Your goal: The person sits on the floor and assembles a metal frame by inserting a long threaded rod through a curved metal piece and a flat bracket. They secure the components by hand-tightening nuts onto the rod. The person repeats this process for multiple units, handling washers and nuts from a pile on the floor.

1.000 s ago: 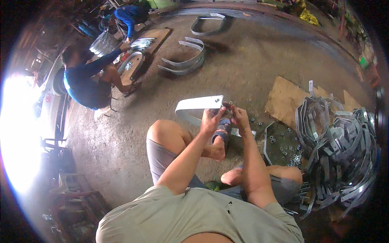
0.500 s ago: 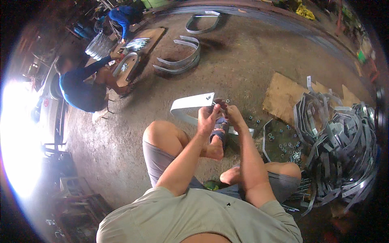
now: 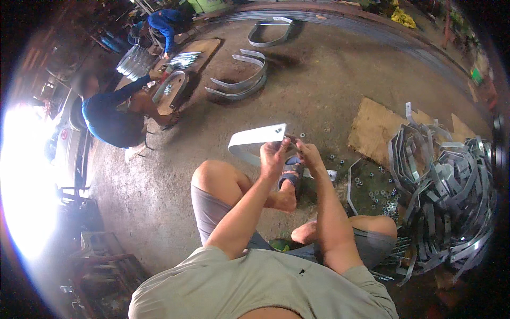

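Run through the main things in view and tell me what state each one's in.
Curved metal strap: bent round.
Left hand: fingers curled by the strap's upper end.
Right hand: fingers bent, close to the left hand.
Small nuts: loose, scattered on the floor.
Heaped metal straps: bent, tangled.
Brown sheet: flat on the floor.
Sandal: worn.

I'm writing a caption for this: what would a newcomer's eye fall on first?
Probably the white glare at the left edge, then the heap of metal strips at the right. Near the middle, the left hand and right hand are close together by one end of a bright curved band.
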`<state>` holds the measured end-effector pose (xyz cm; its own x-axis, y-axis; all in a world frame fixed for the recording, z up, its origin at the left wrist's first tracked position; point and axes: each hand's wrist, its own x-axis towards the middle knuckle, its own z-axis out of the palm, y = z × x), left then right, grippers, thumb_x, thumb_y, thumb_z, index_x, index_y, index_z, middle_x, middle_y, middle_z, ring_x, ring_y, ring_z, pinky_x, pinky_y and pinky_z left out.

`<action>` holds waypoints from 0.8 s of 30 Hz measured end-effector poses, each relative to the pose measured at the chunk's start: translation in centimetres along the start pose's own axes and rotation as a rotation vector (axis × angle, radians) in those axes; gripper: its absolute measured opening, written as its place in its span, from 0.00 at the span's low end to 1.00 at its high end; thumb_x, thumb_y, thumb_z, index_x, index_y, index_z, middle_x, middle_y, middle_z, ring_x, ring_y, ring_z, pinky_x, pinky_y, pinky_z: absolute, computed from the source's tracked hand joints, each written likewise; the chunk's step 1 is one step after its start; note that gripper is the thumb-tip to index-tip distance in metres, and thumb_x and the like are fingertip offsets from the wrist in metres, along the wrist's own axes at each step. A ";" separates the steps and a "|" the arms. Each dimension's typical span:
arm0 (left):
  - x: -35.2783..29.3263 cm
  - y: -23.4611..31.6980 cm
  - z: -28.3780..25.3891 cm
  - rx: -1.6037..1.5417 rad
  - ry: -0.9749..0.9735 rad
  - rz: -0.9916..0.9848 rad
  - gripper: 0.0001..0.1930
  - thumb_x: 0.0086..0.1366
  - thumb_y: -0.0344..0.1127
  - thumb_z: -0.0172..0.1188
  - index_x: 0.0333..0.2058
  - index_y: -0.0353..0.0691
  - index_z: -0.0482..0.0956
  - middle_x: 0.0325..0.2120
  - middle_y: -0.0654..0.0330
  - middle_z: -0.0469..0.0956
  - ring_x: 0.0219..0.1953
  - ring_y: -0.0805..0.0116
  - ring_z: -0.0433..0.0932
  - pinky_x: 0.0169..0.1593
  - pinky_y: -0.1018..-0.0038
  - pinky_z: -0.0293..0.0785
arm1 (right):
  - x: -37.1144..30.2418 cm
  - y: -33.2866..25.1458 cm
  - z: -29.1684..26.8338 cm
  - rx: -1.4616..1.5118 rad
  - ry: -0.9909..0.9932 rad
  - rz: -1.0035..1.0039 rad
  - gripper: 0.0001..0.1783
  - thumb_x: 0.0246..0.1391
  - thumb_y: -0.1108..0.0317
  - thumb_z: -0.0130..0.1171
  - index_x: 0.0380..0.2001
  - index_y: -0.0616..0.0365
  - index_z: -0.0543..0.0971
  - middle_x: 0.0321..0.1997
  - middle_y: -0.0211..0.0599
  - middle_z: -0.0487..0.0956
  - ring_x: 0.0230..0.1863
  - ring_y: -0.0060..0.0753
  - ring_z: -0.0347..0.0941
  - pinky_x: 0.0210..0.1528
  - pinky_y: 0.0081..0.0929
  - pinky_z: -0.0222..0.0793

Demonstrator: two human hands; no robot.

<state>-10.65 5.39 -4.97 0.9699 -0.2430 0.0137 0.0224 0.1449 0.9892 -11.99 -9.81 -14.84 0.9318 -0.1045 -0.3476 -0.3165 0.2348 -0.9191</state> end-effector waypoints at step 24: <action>0.6 -0.4 1.4 0.083 0.094 0.016 0.14 0.67 0.35 0.64 0.45 0.31 0.79 0.36 0.59 0.83 0.35 0.69 0.81 0.40 0.72 0.80 | -0.8 -0.3 3.2 -0.238 0.549 -0.079 0.29 0.64 0.42 0.48 0.35 0.61 0.78 0.30 0.55 0.80 0.37 0.61 0.78 0.40 0.50 0.72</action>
<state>-10.43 3.81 -5.15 0.9886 -0.1493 0.0195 -0.0095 0.0672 0.9977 -12.07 -6.68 -13.66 0.7461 -0.6116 -0.2630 -0.3397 -0.0100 -0.9405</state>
